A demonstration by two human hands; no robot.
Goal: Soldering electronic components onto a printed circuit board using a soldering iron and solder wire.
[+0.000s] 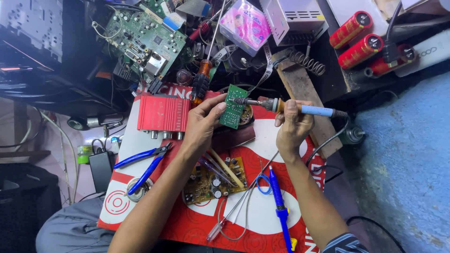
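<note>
Hands (294, 124) gripping soldering iron (300, 108) lying crosswise, tip leftward on green board (233, 107).

— What did the person wear on the arms?
— Both forearms were bare; the left hand (202, 122) and right hand (292, 127) had no gloves. A dark striped sleeve edge (346, 243) showed at the right elbow.
— And below?
— Grey trousers (70, 229).

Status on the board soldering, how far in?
Done: can't tell which joints are finished. In hand: left hand holds the small green board, right hand puts the soldering iron tip on it. Left: the brown board lies untouched on the mat.
</note>
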